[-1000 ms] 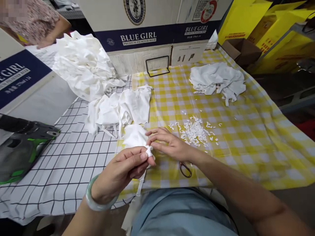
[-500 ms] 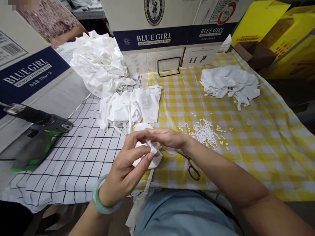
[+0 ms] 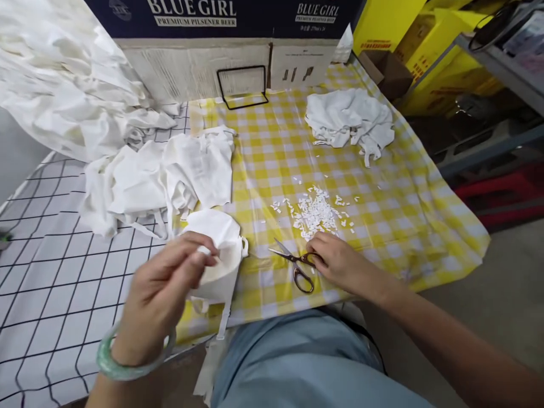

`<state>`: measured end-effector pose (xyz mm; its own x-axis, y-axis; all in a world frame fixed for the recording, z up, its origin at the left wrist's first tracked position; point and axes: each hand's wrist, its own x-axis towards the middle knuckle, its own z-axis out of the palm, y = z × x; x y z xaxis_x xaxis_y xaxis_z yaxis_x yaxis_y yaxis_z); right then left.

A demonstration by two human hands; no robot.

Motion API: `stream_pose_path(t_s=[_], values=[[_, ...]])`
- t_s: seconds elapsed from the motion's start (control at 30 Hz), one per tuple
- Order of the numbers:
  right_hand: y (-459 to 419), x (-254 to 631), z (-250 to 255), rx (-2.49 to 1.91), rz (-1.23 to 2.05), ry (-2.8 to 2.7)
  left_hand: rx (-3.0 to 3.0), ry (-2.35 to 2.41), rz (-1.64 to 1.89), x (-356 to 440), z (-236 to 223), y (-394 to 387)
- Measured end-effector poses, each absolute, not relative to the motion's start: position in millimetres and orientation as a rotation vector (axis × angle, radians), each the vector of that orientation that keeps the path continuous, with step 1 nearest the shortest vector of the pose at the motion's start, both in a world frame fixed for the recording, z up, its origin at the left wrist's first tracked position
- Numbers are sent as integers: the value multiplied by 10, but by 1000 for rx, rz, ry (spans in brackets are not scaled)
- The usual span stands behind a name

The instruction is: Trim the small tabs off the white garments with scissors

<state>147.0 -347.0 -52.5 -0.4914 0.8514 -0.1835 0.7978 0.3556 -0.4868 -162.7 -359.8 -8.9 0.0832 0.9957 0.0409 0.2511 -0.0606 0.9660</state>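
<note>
Scissors with dark handles lie on the yellow checked cloth, blades parted and pointing left. My right hand has its fingers curled at their upper handle loop. My left hand, wearing a green bangle, is closed in a pinch; a small whitish bit shows between the fingertips, too blurred to name. Beneath and beside it lies a white cupped garment, which looks like a bra, its strap hanging toward the table's front edge. My left hand hides part of it.
White garments lie behind my left hand, with a larger heap farther left. Small white scraps lie beyond the scissors. Another garment pile lies back right. A black wire stand stands before a beer carton.
My right hand has left the white garment and moved right to the scissors. My left hand has moved left, and the garment now lies on the table. The view has shifted.
</note>
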Motion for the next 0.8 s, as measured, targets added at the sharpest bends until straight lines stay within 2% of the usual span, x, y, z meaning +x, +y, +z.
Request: stream_pose_path(t_s=[0.1,0.23,0.4,0.53,0.6,0.73,0.8], values=[[-3468,1439,-546,-1536,787,-2528,1609,1051,684,-1462,-151,-3611],[-3343,1512,-403,-1492,1223,-2169,1622,962,458,-1219,-243,-3647],[-3200,1483,-358,-1434,1554,-1310,1497,983,527,-986,-347,-3661],[-3182,1159,-496,-1327,1607,-1023,1269,1025,679,-834,-379,-3594],[-3219,990,-553,-1292,1465,-1052,1168,1057,761,-760,-395,-3552],[-3290,846,-538,-1332,747,-1596,1197,1173,983,-649,-430,-3498],[-3286,864,-482,-1336,522,-1862,1284,1218,1058,-627,-435,-3485]])
